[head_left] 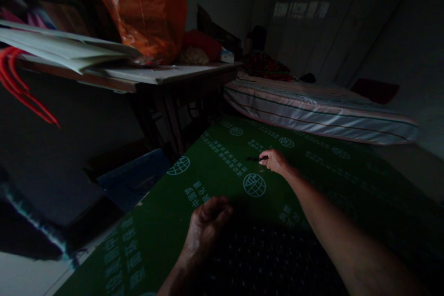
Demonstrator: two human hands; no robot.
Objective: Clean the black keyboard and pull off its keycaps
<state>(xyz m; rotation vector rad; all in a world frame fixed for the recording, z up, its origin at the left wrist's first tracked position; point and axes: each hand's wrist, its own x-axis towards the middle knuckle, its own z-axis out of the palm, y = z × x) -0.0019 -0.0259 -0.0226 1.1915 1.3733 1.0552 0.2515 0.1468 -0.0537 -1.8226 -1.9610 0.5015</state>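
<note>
"Black strip (pixel 255 158), pinched in my right hand (pixel 275 161) toward the far-left corner of the surface (pixel 222 185); my left hand (pixel 208 219) curls, contents unclear."
"Risk?"
"Dropping it: I grip only one end."

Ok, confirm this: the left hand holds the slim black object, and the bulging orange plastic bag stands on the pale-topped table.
Not quite: the head view shows the right hand holding the slim black object, not the left hand. The orange bag does stand on the table.
</note>
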